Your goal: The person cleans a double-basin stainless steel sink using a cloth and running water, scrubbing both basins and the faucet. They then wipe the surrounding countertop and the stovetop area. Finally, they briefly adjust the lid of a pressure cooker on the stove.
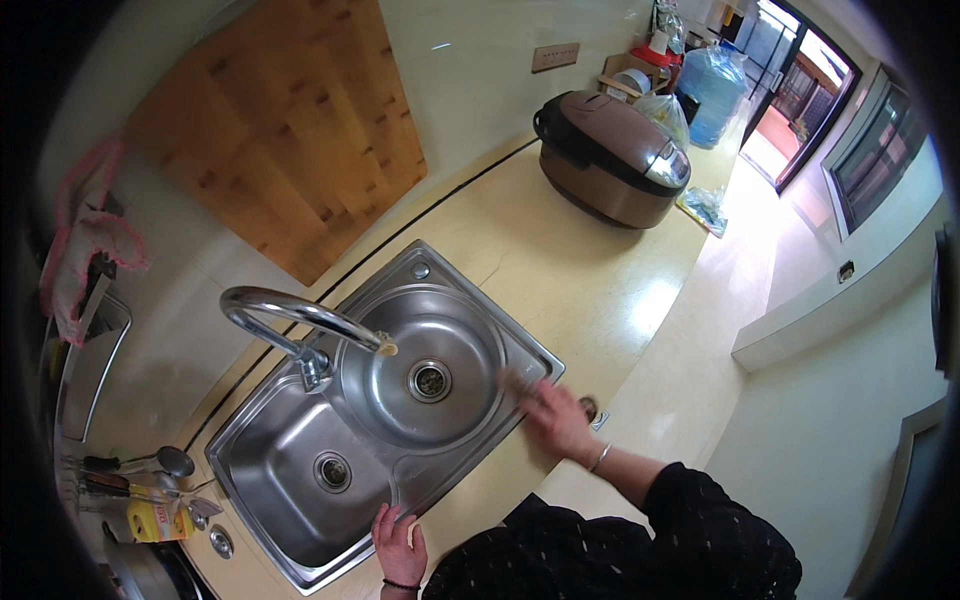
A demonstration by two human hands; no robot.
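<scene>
A stainless steel double-bowl sink (439,472) is set into the counter in front of me. My right hand (559,420) is at the front right rim beside the round bowl (469,345), blurred by motion. Something brownish shows at its fingertips, but the blur hides what it is and whether I grip it. At the front rim of the squarish bowl (277,442), my left hand (400,544) has its fingers slightly apart and holds nothing. A chrome gooseneck faucet (300,311) arches over the round bowl, with no water visible. Both bowls show drain strainers.
A brown rice cooker (611,161) stands on the counter (525,240). Behind it are a plastic bag and a large blue water bottle (712,94). A wooden board (300,142) leans against the wall. Ladles (175,461) and a yellow container (159,520) are at left.
</scene>
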